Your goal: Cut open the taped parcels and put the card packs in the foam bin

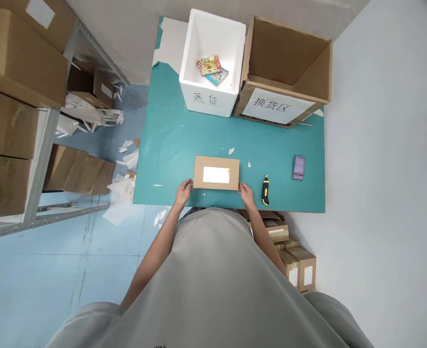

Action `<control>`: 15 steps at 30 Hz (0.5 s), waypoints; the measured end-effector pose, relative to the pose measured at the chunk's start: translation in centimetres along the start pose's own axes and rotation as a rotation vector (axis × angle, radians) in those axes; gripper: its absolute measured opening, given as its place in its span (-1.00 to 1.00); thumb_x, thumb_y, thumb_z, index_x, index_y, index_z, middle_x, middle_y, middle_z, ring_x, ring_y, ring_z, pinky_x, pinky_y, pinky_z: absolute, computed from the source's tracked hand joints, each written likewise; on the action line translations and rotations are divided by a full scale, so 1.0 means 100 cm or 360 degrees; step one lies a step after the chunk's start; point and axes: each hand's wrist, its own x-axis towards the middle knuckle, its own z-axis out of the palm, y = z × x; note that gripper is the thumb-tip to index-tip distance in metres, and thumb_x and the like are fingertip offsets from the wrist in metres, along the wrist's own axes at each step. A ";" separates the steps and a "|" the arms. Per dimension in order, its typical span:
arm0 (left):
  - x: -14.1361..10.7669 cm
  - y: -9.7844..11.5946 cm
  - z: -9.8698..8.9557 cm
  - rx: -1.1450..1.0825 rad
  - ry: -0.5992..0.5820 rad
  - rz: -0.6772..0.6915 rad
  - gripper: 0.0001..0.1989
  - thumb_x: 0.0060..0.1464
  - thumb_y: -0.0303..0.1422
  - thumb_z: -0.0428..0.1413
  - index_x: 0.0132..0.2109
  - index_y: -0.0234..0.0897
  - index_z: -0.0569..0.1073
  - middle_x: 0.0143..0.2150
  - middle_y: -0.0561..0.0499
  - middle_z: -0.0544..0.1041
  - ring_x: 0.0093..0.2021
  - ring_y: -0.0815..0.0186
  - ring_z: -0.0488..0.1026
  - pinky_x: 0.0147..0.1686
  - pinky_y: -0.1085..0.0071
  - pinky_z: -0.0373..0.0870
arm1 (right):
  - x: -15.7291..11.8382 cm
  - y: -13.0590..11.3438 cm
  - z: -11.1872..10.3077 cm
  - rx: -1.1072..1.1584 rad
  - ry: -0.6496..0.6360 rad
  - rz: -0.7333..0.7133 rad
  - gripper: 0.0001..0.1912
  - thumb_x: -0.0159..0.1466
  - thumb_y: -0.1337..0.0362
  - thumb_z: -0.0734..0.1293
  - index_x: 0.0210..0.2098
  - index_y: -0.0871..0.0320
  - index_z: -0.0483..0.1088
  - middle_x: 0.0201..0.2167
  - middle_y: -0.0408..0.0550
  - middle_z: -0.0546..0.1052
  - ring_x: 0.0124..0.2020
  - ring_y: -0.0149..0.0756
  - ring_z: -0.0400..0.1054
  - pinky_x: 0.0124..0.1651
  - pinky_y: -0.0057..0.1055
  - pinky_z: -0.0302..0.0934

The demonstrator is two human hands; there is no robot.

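A small brown cardboard box (pixel 216 186) with a white label lies on the green table, close to its front edge. My left hand (pixel 183 192) is at the box's lower left corner, fingers closed against its side. At the lower right corner, my right hand (pixel 246 194) grips the other side the same way. A black and yellow utility knife (pixel 265 191) rests on the table to the right of my right hand, blade end pointing away from me.
At the table's (pixel 170 145) back stand a white foam box (pixel 213 99) holding colourful packets (pixel 209 66) and a large open carton (pixel 293 108). A phone (pixel 298 167) lies at the right. Shelves with cartons (pixel 25 63) are on the left; more boxes (pixel 298 266) stand below the table.
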 end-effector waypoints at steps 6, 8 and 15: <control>-0.017 -0.006 -0.006 0.0067 -0.0031 0.0055 -0.64 0.02 -0.44 0.21 0.00 -0.32 0.63 0.04 -0.20 0.70 0.05 0.04 0.65 0.22 0.04 0.54 | -0.019 0.000 0.004 0.0092 -0.0074 0.0106 -0.46 0.23 -0.03 0.40 0.03 0.22 0.66 0.04 0.16 0.71 0.10 0.03 0.62 0.29 0.03 0.42; -0.021 0.001 -0.009 0.0066 -0.0007 0.0119 -0.64 0.04 -0.40 0.24 0.02 -0.32 0.63 0.09 -0.20 0.68 0.11 0.04 0.63 0.22 0.06 0.54 | -0.021 -0.013 0.001 0.0158 -0.0064 0.0083 -0.42 0.20 -0.05 0.44 0.05 0.23 0.65 0.10 0.17 0.69 0.14 0.06 0.59 0.32 0.02 0.41; -0.022 0.041 -0.019 0.0004 0.0109 0.0571 -0.56 0.22 -0.12 0.25 0.12 -0.29 0.63 0.12 -0.18 0.63 0.09 0.14 0.62 0.15 0.20 0.59 | -0.007 -0.070 -0.021 0.0075 0.0097 -0.0154 -0.41 0.32 -0.12 0.42 0.13 0.18 0.65 0.06 0.15 0.69 0.01 0.00 0.62 0.18 -0.09 0.49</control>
